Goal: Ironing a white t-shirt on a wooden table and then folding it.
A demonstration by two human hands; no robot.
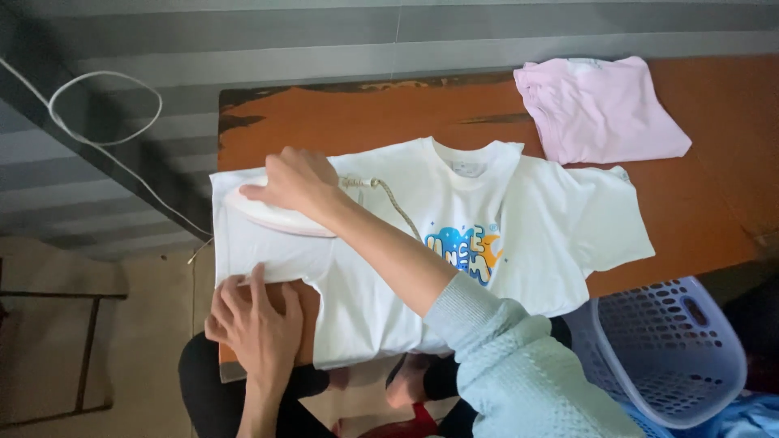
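Head view: we see the right hand (296,180) closed around the handle of a white iron (272,216), which rests on the left sleeve of a white T-shirt (535,219) spread over an orange table (341,122). The left hand (256,320) lies flat, fingers spread, on the near sleeve edge, gripping nothing. A folded pink garment (596,109) lies far right; a lavender basket (673,349) stands near right.
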